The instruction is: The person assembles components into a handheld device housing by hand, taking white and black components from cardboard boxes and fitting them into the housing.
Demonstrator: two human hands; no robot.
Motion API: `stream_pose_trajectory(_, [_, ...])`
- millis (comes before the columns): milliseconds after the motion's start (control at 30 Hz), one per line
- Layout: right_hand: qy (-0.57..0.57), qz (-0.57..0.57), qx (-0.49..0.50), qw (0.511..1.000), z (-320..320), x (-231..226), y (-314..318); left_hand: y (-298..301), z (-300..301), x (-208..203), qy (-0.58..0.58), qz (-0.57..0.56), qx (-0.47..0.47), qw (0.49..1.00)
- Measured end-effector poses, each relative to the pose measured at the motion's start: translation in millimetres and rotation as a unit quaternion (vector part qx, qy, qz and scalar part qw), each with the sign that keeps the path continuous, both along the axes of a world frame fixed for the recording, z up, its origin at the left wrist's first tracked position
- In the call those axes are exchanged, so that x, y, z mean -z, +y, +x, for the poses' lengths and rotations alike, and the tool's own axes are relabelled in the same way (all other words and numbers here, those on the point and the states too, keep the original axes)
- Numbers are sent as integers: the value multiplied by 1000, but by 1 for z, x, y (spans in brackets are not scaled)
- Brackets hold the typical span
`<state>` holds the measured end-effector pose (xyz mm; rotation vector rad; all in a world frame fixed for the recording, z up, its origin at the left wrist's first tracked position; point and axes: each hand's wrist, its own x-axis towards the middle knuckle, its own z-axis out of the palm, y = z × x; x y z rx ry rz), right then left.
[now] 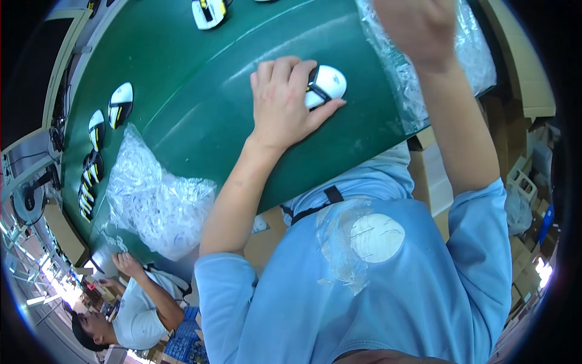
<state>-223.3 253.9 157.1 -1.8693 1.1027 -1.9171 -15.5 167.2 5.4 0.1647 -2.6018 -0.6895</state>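
Mouse-shaped white-and-black device (331, 81) lay on the green worktop (206, 118), under the left hand (282, 94), whose fingers were grasping its left part, with the thumb along the near side. The right hand (421, 27) was blurred above a clear plastic bag (476, 57); whether its fingers held something, I could not tell. Similar devices (122, 97) lay in a row at the left, near a bulging transparent bag (160, 206).

So the gadget (332, 81) is on the table (200, 130) under the left hand (280, 91), with the right bag (476, 57) off to its right and the right hand (423, 30) above that. Left bag (160, 206) sits near the left end, a row of gadgets (121, 97) just beyond it, co-worker (136, 321) further left.
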Motion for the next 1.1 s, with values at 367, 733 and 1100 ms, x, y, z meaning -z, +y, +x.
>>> stream_pose_trajectory(367, [317, 378, 323, 808, -61, 83, 152, -211, 45, -8, -45, -273, -286, 918])
stream_pose_trajectory(733, [410, 450, 251, 752, -48, 87, 128, -161, -95, 9, -90, -97, -319, 938])
stream_pose_trajectory(1100, [384, 514, 182, 745, -51, 97, 140, -113, -8, -28, -24, 34, -153, 987])
